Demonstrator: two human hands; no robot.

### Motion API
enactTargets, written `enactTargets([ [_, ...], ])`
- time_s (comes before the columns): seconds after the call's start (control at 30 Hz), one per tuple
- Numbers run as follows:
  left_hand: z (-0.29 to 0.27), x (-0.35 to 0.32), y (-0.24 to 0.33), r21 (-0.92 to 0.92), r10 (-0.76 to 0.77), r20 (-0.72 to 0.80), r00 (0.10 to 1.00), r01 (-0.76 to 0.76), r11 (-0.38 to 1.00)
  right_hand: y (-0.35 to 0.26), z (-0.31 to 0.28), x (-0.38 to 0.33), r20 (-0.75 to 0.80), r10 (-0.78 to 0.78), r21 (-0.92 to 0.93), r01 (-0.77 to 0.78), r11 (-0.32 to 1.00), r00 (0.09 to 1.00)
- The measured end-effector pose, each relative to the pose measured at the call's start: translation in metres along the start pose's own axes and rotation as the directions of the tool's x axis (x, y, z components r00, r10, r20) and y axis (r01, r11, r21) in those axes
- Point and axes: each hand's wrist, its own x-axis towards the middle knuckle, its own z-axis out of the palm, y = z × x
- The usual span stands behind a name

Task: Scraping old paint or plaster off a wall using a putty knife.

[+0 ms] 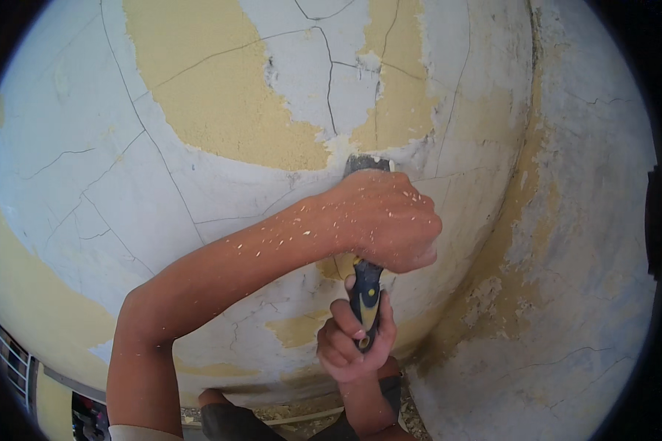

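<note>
A paint scraper point(368, 298) with a black and yellow handle stands roughly upright against the wall point(228, 187), its dark flat blade pointing upward. Below a patch of yellow paint point(206, 88), the blade's edge meets the peeling surface. My left hand point(397, 220) is closed in a fist over the scraper's upper part, hiding its neck and much of the blade. Lower down, my right hand point(354, 344) wraps round the handle, fingers closed and the handle's end showing between them. Small pale flakes dot my left forearm and the back of that hand.
On the right, a second wall point(581, 220) meets this one at a corner streaked with yellow. Long cracks run through the plaster. Debris point(412, 419) lies at the wall's foot. A barred opening point(11, 360) shows at the lower left.
</note>
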Motion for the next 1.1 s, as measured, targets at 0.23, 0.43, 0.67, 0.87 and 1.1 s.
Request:
enactTargets([
  [0.23,0.003,0.002,0.003,-0.032,0.028,-0.107,0.994,-0.032,0.999,-0.009,0.006,-0.005,-0.140,-0.039,-0.002,0.039,0.999,0.989],
  [0.43,0.006,0.008,0.002,0.012,0.044,-0.095,0.994,-0.043,0.999,-0.010,0.008,-0.006,-0.046,0.006,-0.083,-0.009,0.997,0.999],
  [0.67,-0.006,0.010,0.003,-0.021,0.030,-0.113,0.993,-0.033,0.999,-0.021,0.021,-0.003,-0.133,-0.011,-0.152,-0.009,0.988,0.991],
  [0.87,-0.002,0.009,-0.001,-0.088,-0.018,-0.092,0.996,0.010,0.996,-0.021,0.025,-0.004,-0.189,-0.003,-0.140,-0.024,0.990,0.982],
  [1.1,-0.011,0.002,0.001,-0.079,-0.004,-0.198,0.980,-0.012,0.997,-0.019,0.020,-0.002,-0.213,0.010,-0.045,-0.020,0.999,0.977],
])
